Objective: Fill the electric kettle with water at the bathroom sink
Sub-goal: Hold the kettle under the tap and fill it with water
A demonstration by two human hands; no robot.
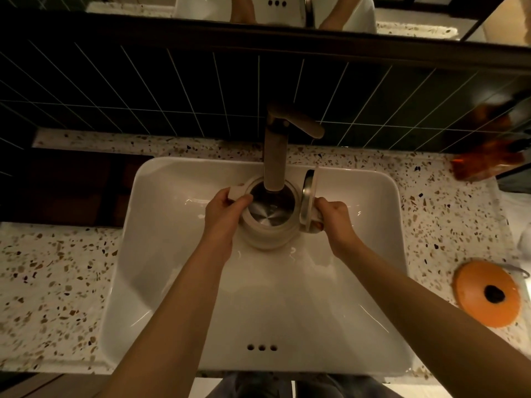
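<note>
A white electric kettle [268,235] with a shiny steel inside is held upright over the white sink basin [178,254], its mouth right under the faucet spout [275,165]. Its lid [308,201] is flipped up on the right side. My left hand [222,212] grips the kettle's left rim at the spout. My right hand [333,218] is closed around the handle on the right. I cannot tell whether water is running.
The faucet lever [304,122] points to the right. A speckled terrazzo counter [51,271] surrounds the basin. An orange round object [487,293] lies on the counter at right, and an orange-brown bottle [485,156] stands at the back right. Dark tiles [143,90] and a mirror rise behind.
</note>
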